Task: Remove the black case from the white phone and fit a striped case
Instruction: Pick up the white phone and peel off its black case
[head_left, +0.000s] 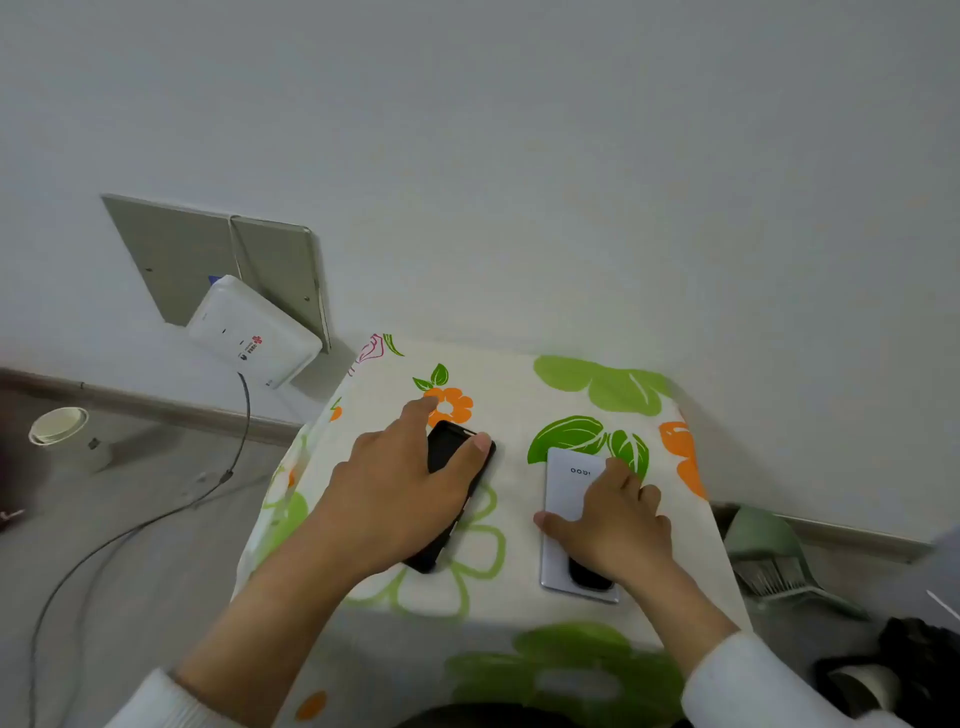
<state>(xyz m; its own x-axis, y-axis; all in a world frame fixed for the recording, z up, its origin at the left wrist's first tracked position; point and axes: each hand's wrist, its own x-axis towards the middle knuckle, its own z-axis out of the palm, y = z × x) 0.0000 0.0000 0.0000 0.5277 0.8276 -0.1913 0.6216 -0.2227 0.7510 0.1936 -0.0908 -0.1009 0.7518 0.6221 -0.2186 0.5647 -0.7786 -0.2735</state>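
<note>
The black case (451, 451) lies on the flowered cloth (519, 467), left of centre, with its hollow side up. My left hand (400, 499) rests over it, thumb on its right edge and index finger past its far end. The white phone (567, 488) lies face down to the right, without a case, its dark camera block (589, 576) at the near end. My right hand (613, 525) lies on the phone's back, thumb at its left edge. No striped case is in view.
The cloth covers a small table against a white wall. On the floor to the left are a white router (254, 332), a grey cable (156, 519) and a paper cup (62, 431). A green dustpan with a brush (769, 556) stands at the right.
</note>
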